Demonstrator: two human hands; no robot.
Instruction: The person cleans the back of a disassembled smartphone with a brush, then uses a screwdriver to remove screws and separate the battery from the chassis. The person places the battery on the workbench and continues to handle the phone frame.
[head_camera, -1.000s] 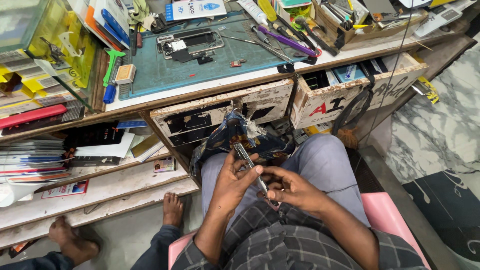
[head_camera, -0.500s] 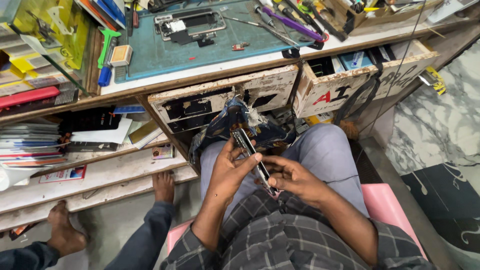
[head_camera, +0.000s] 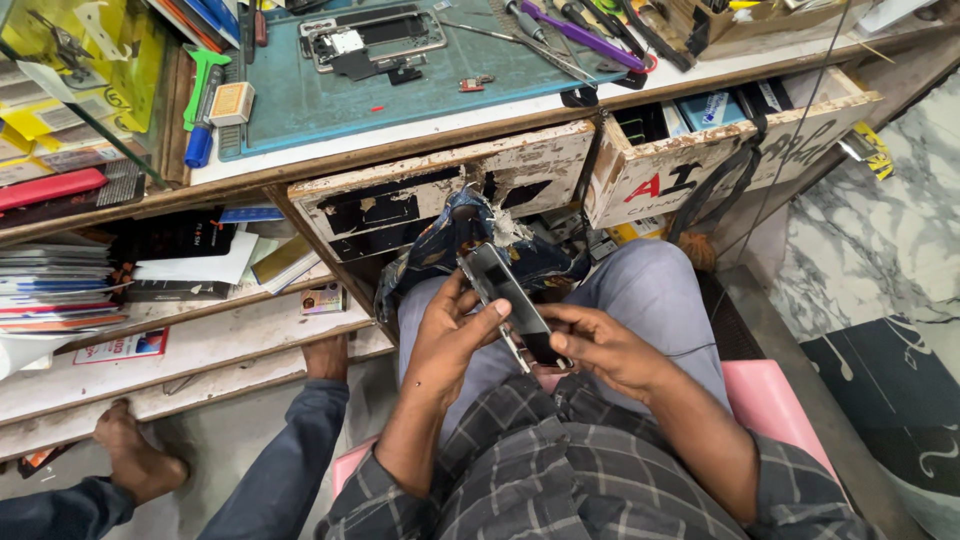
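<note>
Risk of slip: phone (head_camera: 515, 305), held edge-on over the lap at frame centre, pinched between left hand (head_camera: 452, 340) thumb and curled fingers along its long side, right hand (head_camera: 600, 350) fingers closed around the lower end — narrow grip, nothing beneath but knees and floor, so any twist could drop it or stress the glass. Versus earlier frames: same two-handed hold, phone tilted slightly more upright, view shifted closer — green mat (head_camera: 400, 75) with opened device now at top edge.

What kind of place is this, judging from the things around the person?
Probably a small phone repair shop. An opened phone lies on a blue work mat with screwdrivers beside it, and the left hand and right hand hold a phone screen panel over the lap.
</note>
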